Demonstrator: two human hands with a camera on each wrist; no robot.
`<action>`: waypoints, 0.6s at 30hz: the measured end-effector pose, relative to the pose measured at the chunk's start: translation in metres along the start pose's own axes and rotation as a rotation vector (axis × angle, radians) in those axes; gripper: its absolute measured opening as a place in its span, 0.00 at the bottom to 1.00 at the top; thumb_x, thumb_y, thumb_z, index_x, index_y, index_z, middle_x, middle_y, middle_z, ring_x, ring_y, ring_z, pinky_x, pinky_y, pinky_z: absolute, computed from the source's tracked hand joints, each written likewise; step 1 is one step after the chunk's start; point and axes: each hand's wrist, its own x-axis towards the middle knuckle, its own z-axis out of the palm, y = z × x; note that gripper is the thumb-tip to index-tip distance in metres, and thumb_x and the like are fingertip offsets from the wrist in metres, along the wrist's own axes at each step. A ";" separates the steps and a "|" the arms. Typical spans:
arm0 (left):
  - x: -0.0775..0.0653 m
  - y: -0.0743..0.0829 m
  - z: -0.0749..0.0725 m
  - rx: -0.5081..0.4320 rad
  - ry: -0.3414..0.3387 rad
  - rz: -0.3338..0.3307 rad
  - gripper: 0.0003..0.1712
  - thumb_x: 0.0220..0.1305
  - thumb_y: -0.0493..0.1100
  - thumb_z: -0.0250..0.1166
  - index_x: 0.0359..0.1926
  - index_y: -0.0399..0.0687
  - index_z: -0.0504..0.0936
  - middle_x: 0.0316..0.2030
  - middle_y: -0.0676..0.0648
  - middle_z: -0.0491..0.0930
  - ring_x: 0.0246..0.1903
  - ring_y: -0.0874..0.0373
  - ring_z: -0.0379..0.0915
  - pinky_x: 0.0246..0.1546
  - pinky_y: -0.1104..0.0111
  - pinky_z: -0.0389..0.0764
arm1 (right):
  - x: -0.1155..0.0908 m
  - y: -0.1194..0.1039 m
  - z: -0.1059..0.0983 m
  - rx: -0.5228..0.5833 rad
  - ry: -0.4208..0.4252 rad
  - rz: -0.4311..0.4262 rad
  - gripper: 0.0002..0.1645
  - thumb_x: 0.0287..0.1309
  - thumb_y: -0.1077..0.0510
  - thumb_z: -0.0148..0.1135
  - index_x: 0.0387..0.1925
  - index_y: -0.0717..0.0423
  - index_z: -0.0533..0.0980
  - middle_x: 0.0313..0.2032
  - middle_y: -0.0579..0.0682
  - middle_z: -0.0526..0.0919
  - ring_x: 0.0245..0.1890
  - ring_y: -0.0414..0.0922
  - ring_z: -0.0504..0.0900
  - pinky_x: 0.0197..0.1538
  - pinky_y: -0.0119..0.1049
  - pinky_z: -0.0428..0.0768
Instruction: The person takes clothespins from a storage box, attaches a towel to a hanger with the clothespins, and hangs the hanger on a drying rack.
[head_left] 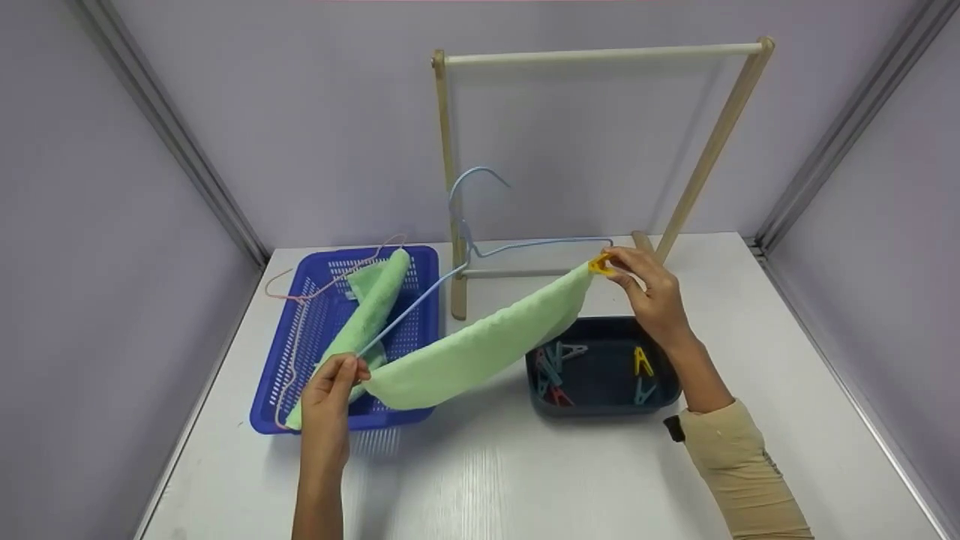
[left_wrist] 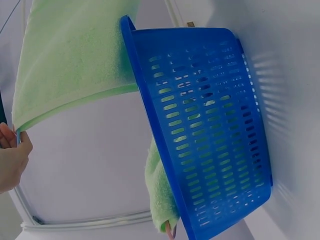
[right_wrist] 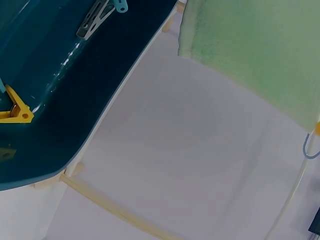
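So, left to right; a blue plastic basket with slotted walls [head_left: 277,360] sat on the white table [head_left: 202,480], with a pink wire hanger [head_left: 301,301] lying along its left side, hook poking past the rim; a long, rolled-looking light green terry towel [head_left: 367,319] lay slantwise in there too, and the left wrist view showed a bit of pink wire at one end of it.

The left hand [head_left: 332,382] was over the basket, thumb and fingers pinching the left end of a pale blue wire hanger [head_left: 480,169] plus the lower corner of a second light green towel [head_left: 480,360]; that towel was up in the air, stretched slantwise across the gap, since the two hands were well apart; the hanger's hook pointed up in front of a wooden rack with a white crossbar [head_left: 706,165].

Further right was a dark teal plastic tray [head_left: 600,375] with grey, teal, red and yellow clips inside; above it the right hand [head_left: 652,292] pinched a yellow plastic clip [head_left: 600,264] at the towel's upper corner; can't tell if the clip had the hanger wire too; tan sleeve [head_left: 731,442] on that arm.
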 end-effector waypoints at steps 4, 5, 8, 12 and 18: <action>0.000 0.000 0.000 0.011 -0.005 -0.002 0.11 0.69 0.35 0.49 0.32 0.30 0.73 0.27 0.47 0.73 0.35 0.56 0.69 0.44 0.68 0.70 | -0.003 0.008 0.000 0.016 -0.002 -0.043 0.24 0.42 0.82 0.60 0.46 0.72 0.75 0.44 0.60 0.78 0.45 0.51 0.78 0.48 0.34 0.75; -0.001 0.000 0.000 0.015 -0.007 -0.002 0.12 0.69 0.35 0.49 0.33 0.29 0.72 0.27 0.47 0.73 0.35 0.56 0.69 0.44 0.68 0.70 | -0.002 0.008 0.000 0.017 -0.001 -0.055 0.24 0.42 0.82 0.60 0.46 0.71 0.75 0.44 0.60 0.78 0.44 0.51 0.78 0.47 0.34 0.75; -0.001 0.001 0.000 0.026 -0.014 -0.003 0.12 0.69 0.35 0.49 0.33 0.28 0.72 0.27 0.47 0.73 0.35 0.55 0.69 0.44 0.68 0.70 | -0.002 0.008 0.000 0.005 0.001 -0.086 0.24 0.42 0.81 0.61 0.45 0.70 0.76 0.43 0.59 0.79 0.43 0.50 0.79 0.46 0.32 0.75; -0.002 0.001 0.000 0.033 -0.024 0.005 0.13 0.69 0.36 0.49 0.33 0.27 0.72 0.27 0.46 0.72 0.35 0.55 0.69 0.44 0.68 0.70 | 0.000 0.008 -0.001 -0.013 0.006 -0.112 0.22 0.42 0.79 0.62 0.44 0.69 0.78 0.41 0.58 0.81 0.41 0.49 0.80 0.44 0.29 0.76; -0.004 0.002 0.001 0.050 -0.050 0.028 0.14 0.69 0.36 0.50 0.34 0.24 0.71 0.27 0.46 0.72 0.35 0.55 0.69 0.44 0.68 0.70 | 0.000 0.008 -0.001 -0.007 0.054 -0.140 0.22 0.39 0.81 0.63 0.41 0.69 0.79 0.39 0.58 0.82 0.40 0.49 0.81 0.43 0.29 0.76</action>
